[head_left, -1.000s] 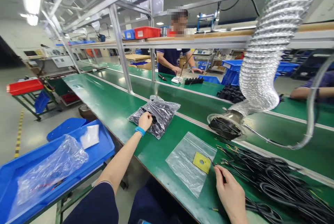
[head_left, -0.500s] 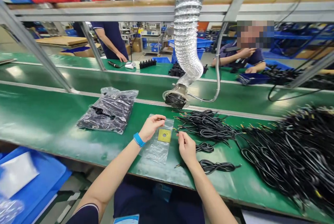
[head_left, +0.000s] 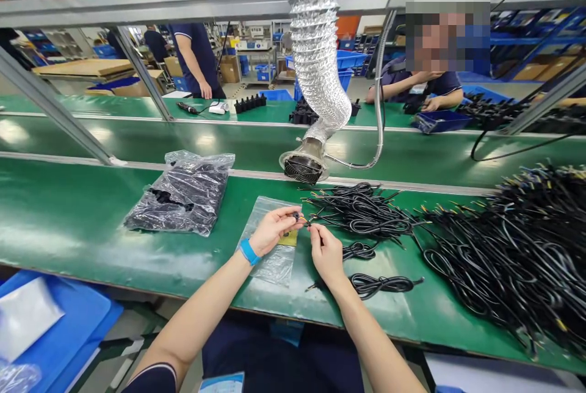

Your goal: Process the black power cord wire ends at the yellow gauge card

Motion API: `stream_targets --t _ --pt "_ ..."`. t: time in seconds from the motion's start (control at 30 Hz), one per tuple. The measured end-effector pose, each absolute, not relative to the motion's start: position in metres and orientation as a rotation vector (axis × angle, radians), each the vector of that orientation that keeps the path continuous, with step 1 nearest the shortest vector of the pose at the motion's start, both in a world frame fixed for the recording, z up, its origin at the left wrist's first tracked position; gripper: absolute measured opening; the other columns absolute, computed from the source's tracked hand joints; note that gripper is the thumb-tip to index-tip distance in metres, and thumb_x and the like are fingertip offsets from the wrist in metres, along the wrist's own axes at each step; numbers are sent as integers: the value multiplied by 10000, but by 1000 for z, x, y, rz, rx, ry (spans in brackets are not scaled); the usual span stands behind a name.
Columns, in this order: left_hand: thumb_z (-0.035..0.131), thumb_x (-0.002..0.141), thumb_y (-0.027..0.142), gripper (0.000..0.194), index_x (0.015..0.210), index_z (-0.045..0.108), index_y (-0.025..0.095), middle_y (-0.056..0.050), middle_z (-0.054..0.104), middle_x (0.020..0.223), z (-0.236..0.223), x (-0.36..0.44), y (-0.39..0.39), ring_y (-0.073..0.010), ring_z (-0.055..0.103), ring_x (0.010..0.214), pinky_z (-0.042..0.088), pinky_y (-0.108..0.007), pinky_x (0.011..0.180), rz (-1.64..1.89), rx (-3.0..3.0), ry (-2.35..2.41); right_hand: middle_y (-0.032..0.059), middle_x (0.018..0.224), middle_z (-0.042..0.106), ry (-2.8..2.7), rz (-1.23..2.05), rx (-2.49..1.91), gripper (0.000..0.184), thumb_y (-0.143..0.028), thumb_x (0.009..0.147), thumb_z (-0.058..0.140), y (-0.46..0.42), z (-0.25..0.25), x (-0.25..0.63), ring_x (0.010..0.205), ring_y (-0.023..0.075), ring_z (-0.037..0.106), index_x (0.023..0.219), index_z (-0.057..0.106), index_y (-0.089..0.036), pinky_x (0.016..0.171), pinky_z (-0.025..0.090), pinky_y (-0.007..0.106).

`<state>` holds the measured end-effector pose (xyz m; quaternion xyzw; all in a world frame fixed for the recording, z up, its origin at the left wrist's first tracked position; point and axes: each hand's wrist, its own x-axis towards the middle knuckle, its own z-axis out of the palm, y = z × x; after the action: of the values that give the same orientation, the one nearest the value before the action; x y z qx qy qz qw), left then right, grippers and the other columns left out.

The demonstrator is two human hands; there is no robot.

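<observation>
Black small part (head_left: 296, 216) is pinched by your left hand (head_left: 269, 232). Your right hand (head_left: 326, 254) pinches one cable (head_left: 309, 224) (near its end).

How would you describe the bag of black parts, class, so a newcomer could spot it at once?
Find the green bench; on it, look left of the left hand, with its blue wristband. The clear bag bulging with black parts lies there; unlike the flat bag beneath that hand, it is full and torn open.
</observation>
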<state>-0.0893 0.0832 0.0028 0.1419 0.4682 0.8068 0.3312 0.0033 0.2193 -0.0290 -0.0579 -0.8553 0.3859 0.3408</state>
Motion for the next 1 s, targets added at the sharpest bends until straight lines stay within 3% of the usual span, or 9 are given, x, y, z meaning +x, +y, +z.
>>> stream_targets --t 0.37,0.53,1.0 --pt "825 685 300 433 1074 714 145 -97 741 901 8 -86 82 -208 709 841 536 -337 822 2062 395 1298 83 851 728 -2219 890 -120 337 -365 992 399 219 -28 4 736 186 686 916 678 -190 670 526 283" --pt "830 676 297 405 1042 730 153 -68 721 851 7 -88 82 -151 671 738 515 -279 735 2087 409 1338 67 792 699 -2255 837 -89 332 -348 998 396 219 -26 5 685 170 656 927 677 -187 637 493 268" --pt "807 697 316 410 1073 737 167 -67 713 904 4 -89 82 -139 622 751 475 -290 774 2098 457 1397 47 729 617 -2343 745 -27 355 -318 1008 367 218 -23 6 633 152 586 942 689 -185 598 433 252"
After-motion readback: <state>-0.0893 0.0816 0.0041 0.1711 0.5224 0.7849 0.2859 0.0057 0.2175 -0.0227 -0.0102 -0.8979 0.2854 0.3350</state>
